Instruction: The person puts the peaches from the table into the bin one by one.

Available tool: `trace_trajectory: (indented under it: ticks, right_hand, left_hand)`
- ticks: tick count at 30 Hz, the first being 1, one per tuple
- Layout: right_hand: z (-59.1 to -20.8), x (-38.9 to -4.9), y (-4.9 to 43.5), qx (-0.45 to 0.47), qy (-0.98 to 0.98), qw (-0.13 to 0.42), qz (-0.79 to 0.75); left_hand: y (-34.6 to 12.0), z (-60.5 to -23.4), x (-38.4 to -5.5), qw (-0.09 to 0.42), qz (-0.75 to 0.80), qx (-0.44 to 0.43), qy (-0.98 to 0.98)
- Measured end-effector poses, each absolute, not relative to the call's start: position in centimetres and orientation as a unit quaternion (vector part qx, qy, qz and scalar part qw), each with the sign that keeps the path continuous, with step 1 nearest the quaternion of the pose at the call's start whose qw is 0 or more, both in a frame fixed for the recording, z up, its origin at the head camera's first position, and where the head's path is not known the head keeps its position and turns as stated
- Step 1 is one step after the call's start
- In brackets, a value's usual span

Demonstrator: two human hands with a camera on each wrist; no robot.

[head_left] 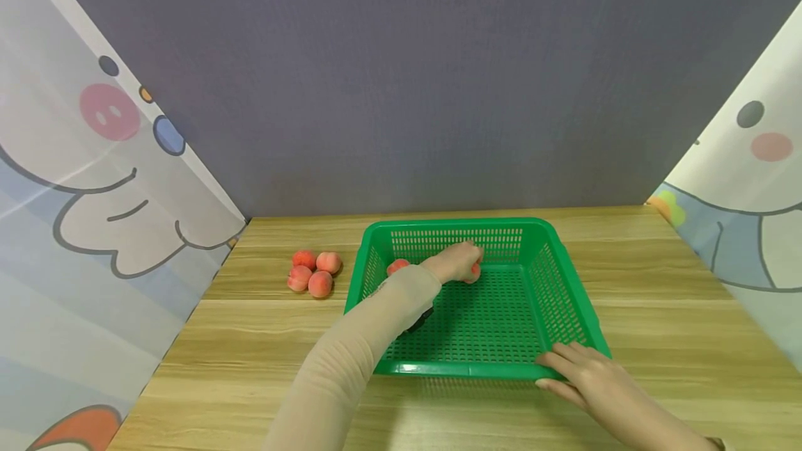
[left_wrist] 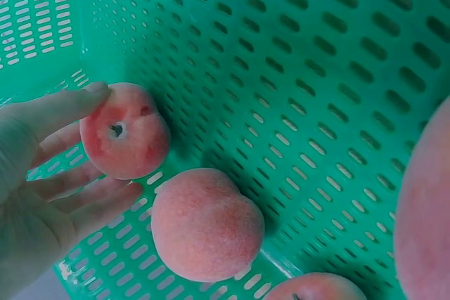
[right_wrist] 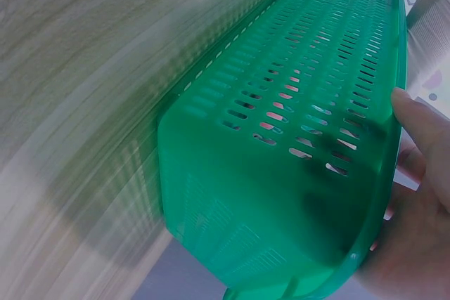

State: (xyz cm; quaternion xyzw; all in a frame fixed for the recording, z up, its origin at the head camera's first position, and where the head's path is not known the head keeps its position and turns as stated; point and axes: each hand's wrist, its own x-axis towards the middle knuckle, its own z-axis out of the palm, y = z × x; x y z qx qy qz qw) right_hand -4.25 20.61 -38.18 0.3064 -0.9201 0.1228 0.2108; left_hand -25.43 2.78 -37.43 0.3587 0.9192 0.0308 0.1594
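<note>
A green plastic basket (head_left: 501, 319) with slotted walls stands on the table. Inside it, toward the far wall, my left hand (head_left: 459, 261) holds a peach (left_wrist: 126, 131), thumb on its top and fingers around its side. Beside that fruit another peach (left_wrist: 207, 224) lies on the slotted floor, and further peaches show at the edges of the left wrist view. My right hand (head_left: 583, 371) grips the basket's near right corner, its thumb (right_wrist: 415, 121) outside the rim and its fingers over the inner side.
Left of the basket, several peaches (head_left: 311, 273) sit in a cluster on the wooden table (head_left: 250, 360). A grey panel (head_left: 438, 89) rises behind the table. Cartoon-printed curtains (head_left: 81, 228) hang at both sides.
</note>
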Motion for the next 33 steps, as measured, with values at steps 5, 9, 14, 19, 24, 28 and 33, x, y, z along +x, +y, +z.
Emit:
trace_trajectory:
  ticks: [5, 9, 14, 19, 24, 28, 33]
  right_hand:
    - [-38.3, -4.4, 20.6, 0.314, -0.914, 0.222, 0.126]
    - [-38.4, -4.4, 20.6, 0.32, -0.911, 0.226, 0.131]
    - [-38.3, -4.4, 20.7, 0.313, -0.914, 0.222, 0.129]
    - [-38.1, -4.4, 20.6, 0.306, -0.918, 0.221, 0.121]
    - [-38.1, -4.4, 20.6, 0.308, -0.918, 0.217, 0.125]
    - [-38.2, -4.4, 20.7, 0.308, -0.919, 0.213, 0.124]
    - [-38.3, -4.4, 20.8, 0.31, -0.92, 0.202, 0.128]
  left_hand:
    - [2.9, -37.1, -25.3, 0.181, 0.042, 0.346, 0.92]
    - [3.0, -36.8, -25.2, 0.189, 0.041, 0.342, 0.919]
    - [3.0, -36.2, -25.1, 0.189, 0.043, 0.35, 0.916]
    - [3.0, -35.4, -24.9, 0.188, 0.031, 0.362, 0.912]
    - [3.2, -34.5, -24.4, 0.182, 0.009, 0.379, 0.907]
    - [3.3, -33.4, -23.9, 0.17, -0.015, 0.388, 0.906]
    - [3.2, -32.1, -23.0, 0.162, -0.04, 0.396, 0.903]
